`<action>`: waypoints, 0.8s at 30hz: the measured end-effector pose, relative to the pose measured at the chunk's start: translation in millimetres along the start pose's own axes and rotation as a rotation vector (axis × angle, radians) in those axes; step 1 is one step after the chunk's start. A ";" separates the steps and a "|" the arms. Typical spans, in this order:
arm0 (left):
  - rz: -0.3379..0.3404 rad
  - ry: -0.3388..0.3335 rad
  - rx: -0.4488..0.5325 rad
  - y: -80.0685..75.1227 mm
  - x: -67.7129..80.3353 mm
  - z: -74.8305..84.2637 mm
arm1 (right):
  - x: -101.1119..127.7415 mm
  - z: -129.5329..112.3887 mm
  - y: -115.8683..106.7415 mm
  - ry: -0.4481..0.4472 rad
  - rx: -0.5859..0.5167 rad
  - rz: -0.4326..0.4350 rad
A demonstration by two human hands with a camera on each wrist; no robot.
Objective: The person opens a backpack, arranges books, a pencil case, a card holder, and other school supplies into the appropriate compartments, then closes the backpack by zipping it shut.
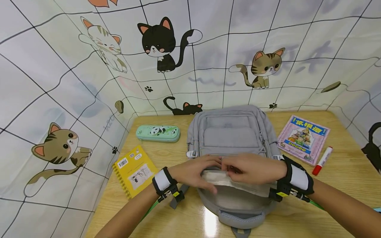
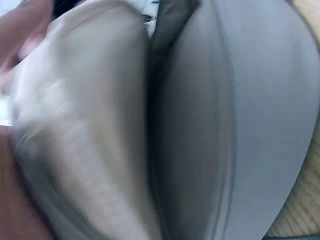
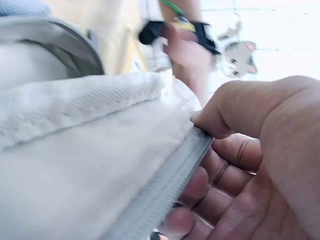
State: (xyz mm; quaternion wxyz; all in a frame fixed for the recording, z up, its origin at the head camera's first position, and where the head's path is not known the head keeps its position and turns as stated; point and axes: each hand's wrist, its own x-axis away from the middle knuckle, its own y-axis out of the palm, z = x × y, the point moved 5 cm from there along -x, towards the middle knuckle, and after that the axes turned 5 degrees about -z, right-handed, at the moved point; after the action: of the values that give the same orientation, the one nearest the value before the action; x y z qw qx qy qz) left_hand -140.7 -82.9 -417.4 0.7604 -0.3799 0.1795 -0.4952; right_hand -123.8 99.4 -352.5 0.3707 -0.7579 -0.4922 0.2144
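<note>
At the middle of the wooden table [image 1: 342,172] we see a soft grey fabric backpack [image 1: 230,138] lying flat, its limp, light opening edge pinched by the right hand [image 1: 253,168] while the left hand [image 1: 194,172] presses beside it with fairly straight fingers, so we judge that zipper edge the best hold.

We're seeing bright, even light in the head view; a white glare streak is sitting on the table [image 1: 209,221] near the bottom edge. Grid lines are bowing at the edges from wide-lens distortion. The left wrist view is smearing with motion blur. The right wrist background is blowing out white, soft focus throughout.
</note>
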 end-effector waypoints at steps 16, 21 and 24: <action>0.139 0.051 0.006 -14.6 -7.7 8.7 | 61.9 87.8 -88.6 0.316 -0.049 0.291; 0.232 0.033 0.175 -40.5 -3.8 4.3 | 146.0 222.5 -126.3 0.725 0.014 0.341; 0.288 0.025 0.248 -54.3 -4.5 0.7 | 192.7 289.7 -116.9 0.860 0.073 0.295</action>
State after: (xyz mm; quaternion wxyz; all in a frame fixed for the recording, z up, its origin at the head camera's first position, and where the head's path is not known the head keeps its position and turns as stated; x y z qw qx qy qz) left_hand -175.8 -90.5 -376.4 0.8623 -0.2474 0.1789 -0.4041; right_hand -310.7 403.6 -437.9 0.5335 -0.8264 -0.1723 -0.0521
